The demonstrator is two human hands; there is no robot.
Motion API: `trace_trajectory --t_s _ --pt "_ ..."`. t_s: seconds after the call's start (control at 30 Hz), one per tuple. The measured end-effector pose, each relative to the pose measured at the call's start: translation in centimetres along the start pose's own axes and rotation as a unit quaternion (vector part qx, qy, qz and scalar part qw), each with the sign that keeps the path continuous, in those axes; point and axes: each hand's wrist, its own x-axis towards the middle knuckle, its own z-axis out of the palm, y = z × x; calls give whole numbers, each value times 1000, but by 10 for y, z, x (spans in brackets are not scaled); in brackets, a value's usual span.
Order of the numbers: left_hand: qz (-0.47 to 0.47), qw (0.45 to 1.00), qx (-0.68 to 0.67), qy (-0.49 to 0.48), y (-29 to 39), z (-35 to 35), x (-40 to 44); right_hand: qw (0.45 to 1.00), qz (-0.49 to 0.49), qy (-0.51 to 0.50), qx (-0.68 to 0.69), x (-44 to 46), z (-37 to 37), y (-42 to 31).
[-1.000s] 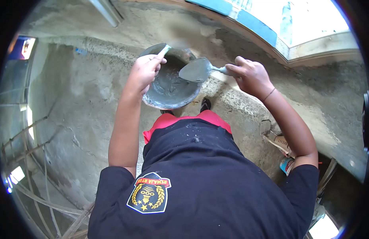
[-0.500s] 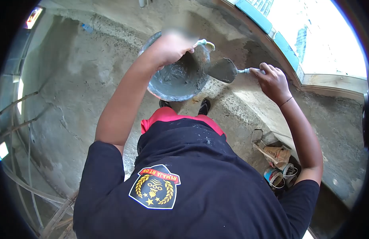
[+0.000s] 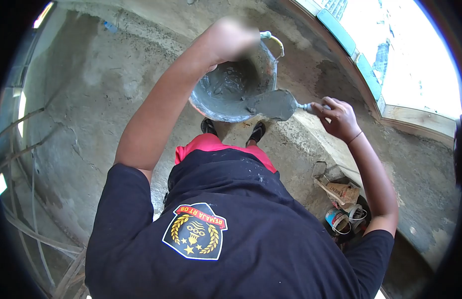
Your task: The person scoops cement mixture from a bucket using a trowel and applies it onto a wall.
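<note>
My left hand (image 3: 231, 41), partly blurred, is closed round the pale handle (image 3: 277, 42) of a round bucket (image 3: 216, 107). Grey wet mortar coats the inside of this bucket, whose opening shows beneath the hand, in front of my feet. In my right hand (image 3: 335, 118) is the grip of a trowel (image 3: 273, 104). Its blade is smeared with grey mortar, and the tip overlaps the bucket's near right rim; contact with the rim cannot be made out.
A window frame (image 3: 415, 117) runs along the upper right. Beside my right elbow stand small pails (image 3: 338, 221) and a torn cement bag (image 3: 344, 193). Wooden poles (image 3: 66, 274) cross the lower left. A bluish plastic bottle (image 3: 110, 27) lies at the upper left.
The bucket and my left hand have shifted up and right in view. The trowel first moved right, away from the bucket, then dropped lower with its tip back over the rim.
</note>
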Motion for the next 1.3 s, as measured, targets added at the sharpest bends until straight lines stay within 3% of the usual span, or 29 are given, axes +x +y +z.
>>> trace_trajectory --t_s 0.23,0.43,0.57,0.63,0.67,0.8,0.87,0.9,0.97,1.1,1.3 --pt "-25 1000 6 -17 -4 7 4 979 96 -40 175 -3 28 -28" --pt "-32 998 -20 -44 -16 8 -4 899 207 38 384 -23 79 -70" --pt "-52 996 -63 -21 -26 11 -6 869 295 46 394 -46 92 -90" --pt "-62 996 -57 -16 -24 12 -8 862 331 136 359 -65 128 -92" --pt "-69 996 -62 -16 -23 13 -9 809 390 118 424 -77 143 -90" --pt "-64 995 -79 -5 -30 21 -7 757 451 162 445 -102 157 -77" --pt "-66 994 -87 -1 -37 22 -6 715 505 137 464 -110 154 -65" --pt "-63 994 -86 -6 -35 23 -8 713 507 142 462 -112 153 -58" --pt "-85 990 -106 26 -31 29 -14 817 437 187 326 -112 153 -45" --pt "-108 985 -131 44 -34 36 -17 834 469 131 259 -107 148 -22" --pt "-151 973 -153 85 -31 49 -22 836 450 196 246 -106 160 15"
